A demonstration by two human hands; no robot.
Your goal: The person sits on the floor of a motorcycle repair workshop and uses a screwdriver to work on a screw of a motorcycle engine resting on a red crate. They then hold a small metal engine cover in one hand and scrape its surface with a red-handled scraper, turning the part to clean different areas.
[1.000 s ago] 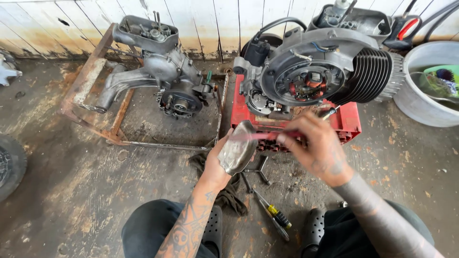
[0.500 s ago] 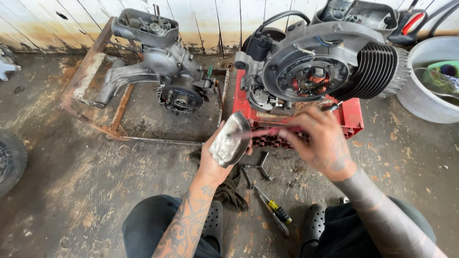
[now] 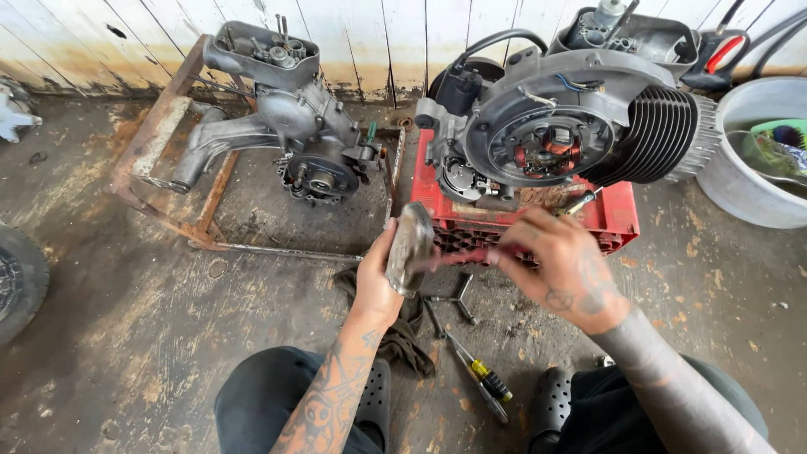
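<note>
my left hand [image 3: 376, 282] grips a dull grey metal cover [image 3: 409, 248] on edge, just in front of the red crate [image 3: 618, 223] bearing the engine [image 3: 580, 126]. my right hand [image 3: 559, 265] pinches a red-handled tool [image 3: 458, 259] against the cover. a yellow-handled screwdriver [image 3: 481, 377] lies on the floor between my knees.

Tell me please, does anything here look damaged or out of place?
Nothing looks broken. Tools lie loose on the floor: a screwdriver and a cross wrench beside a crumpled rag, below the hands.

Red crate [image 3: 618, 220], grey engine [image 3: 580, 126], yellow-handled screwdriver [image 3: 483, 374]
</note>
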